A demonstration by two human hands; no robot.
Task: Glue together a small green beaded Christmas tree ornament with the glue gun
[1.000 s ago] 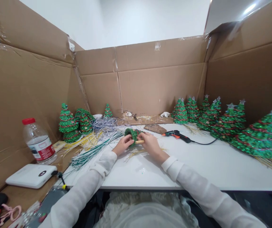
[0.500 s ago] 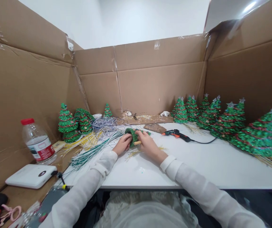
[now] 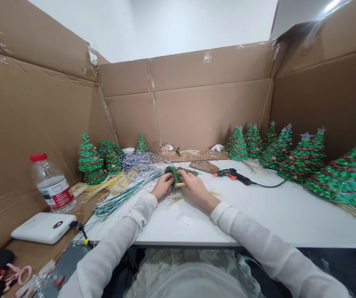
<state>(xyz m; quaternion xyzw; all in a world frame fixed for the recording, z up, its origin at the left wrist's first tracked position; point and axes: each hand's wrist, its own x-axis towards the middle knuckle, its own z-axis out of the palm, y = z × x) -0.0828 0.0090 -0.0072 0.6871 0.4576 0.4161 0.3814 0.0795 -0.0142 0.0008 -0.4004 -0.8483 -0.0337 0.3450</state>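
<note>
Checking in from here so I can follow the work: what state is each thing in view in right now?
Left hand, gripping the green tinsel cone
Right hand, gripping the cone by the dowel
Green tinsel cone, held between both hands
Wooden dowel, end poking out of the cone
Hot glue gun, lying on the table, not held
Water bottle, red cap on, partly full

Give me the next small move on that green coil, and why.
Probably work the green wire coil further along the wooden dowel with your right hand: the dowel's end shows bare beyond the coil, and your left hand is steadying the coil from the other side.
</note>
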